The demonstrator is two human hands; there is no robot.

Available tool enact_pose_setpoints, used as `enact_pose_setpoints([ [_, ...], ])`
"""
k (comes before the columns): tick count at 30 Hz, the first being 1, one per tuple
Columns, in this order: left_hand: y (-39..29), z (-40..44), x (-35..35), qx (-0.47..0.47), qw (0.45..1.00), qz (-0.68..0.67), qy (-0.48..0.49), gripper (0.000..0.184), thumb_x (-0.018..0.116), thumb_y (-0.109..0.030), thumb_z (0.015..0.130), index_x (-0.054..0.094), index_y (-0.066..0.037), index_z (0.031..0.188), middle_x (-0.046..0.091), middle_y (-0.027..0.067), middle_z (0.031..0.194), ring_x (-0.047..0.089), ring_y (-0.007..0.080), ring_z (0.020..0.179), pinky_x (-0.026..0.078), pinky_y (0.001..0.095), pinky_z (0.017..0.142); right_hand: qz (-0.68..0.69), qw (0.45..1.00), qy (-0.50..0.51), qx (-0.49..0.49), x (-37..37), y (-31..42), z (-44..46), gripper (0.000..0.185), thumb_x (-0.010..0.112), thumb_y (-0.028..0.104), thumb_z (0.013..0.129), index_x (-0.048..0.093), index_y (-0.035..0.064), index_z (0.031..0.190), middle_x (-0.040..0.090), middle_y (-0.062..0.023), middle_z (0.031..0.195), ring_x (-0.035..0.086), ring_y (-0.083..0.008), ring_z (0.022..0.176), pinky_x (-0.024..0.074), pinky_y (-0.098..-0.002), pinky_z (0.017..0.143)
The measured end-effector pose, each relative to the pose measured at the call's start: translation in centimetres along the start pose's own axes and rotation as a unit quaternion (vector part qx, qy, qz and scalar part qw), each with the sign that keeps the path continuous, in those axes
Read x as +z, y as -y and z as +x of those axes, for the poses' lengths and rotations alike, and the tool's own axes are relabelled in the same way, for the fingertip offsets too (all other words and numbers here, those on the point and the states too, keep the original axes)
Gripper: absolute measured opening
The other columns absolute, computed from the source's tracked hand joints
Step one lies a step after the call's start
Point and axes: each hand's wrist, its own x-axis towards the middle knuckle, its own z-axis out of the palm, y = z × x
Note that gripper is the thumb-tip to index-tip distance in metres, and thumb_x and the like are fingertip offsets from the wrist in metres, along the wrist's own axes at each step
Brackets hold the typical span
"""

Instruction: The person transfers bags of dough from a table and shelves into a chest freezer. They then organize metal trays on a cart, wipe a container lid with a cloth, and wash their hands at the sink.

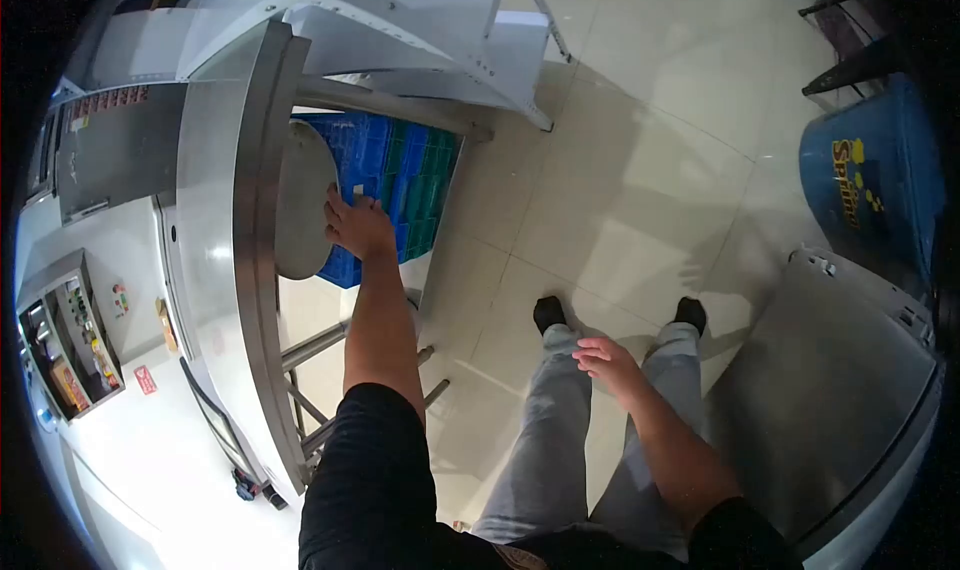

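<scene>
My left hand (360,226) reaches under the steel table with its fingers bent at the rim of a round grey disc (303,202), like a stool seat or a lid. The disc stands out in front of blue plastic crates (362,142), and green crates (432,175) lie beside them. Part of the grip is hidden behind the back of the hand. Over my legs hangs my right hand (608,362), fingers loosely stretched, with nothing in it.
A long steel table (215,240) runs along my left, with metal tubes (318,348) below. White perforated shelving (420,35) is ahead. On my right are a blue bin (880,170) and a grey metal-topped unit (830,370). Tiled floor (640,170) lies between.
</scene>
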Motion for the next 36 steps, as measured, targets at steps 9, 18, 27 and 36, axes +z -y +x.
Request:
enact_pose_setpoints([
  [9, -10.7, -10.4, -25.6, 0.305, 0.678, -0.630, 0.224, 0.053, 0.067, -0.018, 0.097, 0.054, -0.003, 0.147, 0.054, 0.0176, 0.151, 0.047, 0.0307, 0.143, 0.035, 0.0441, 0.119, 0.253, 0.947, 0.046, -0.195, 3.7, 13.3, -12.3, 0.051, 0.050, 0.040, 0.107, 0.050, 0.0068, 0.146, 0.060, -0.0110, 0.141, 0.059, -0.0224, 0.126, 0.0438, -0.0407, 0.108],
  [18, -19.5, -2.4, -40.8, 0.593, 0.710, -0.379, 0.016, 0.050, 0.062, -0.022, 0.100, 0.053, 0.000, 0.145, 0.052, 0.0216, 0.151, 0.050, 0.0380, 0.138, 0.032, 0.0500, 0.119, 0.258, 0.768, -0.017, -0.586, 10.0, 18.8, -43.1, 0.048, 0.048, 0.041, 0.107, 0.054, 0.0079, 0.141, 0.055, -0.0095, 0.149, 0.053, -0.0302, 0.134, 0.0388, -0.0469, 0.115],
  [27, -21.3, -16.3, -63.3, 0.764, 0.355, -0.469, 0.263, 0.041, 0.067, -0.015, 0.096, 0.064, 0.000, 0.134, 0.068, 0.0171, 0.134, 0.057, 0.0301, 0.134, 0.038, 0.0414, 0.116, -0.057, 0.261, -0.959, 0.090, 8.4, -18.6, -57.0, 0.056, 0.075, 0.028, 0.082, 0.061, 0.0089, 0.133, 0.056, -0.0206, 0.142, 0.051, -0.0405, 0.133, 0.0422, -0.0518, 0.109],
  [36, -24.0, -30.4, -69.0, 0.788, 0.256, -0.339, 0.445, 0.046, 0.066, -0.018, 0.099, 0.060, -0.001, 0.140, 0.065, 0.0149, 0.138, 0.061, 0.0238, 0.127, 0.047, 0.0364, 0.107, 0.018, 0.361, -0.921, -0.144, 5.3, -22.8, -52.7, 0.027, 0.076, 0.014, 0.082, 0.065, 0.0056, 0.106, 0.064, -0.0160, 0.101, 0.061, -0.0380, 0.099, 0.0508, -0.0464, 0.088],
])
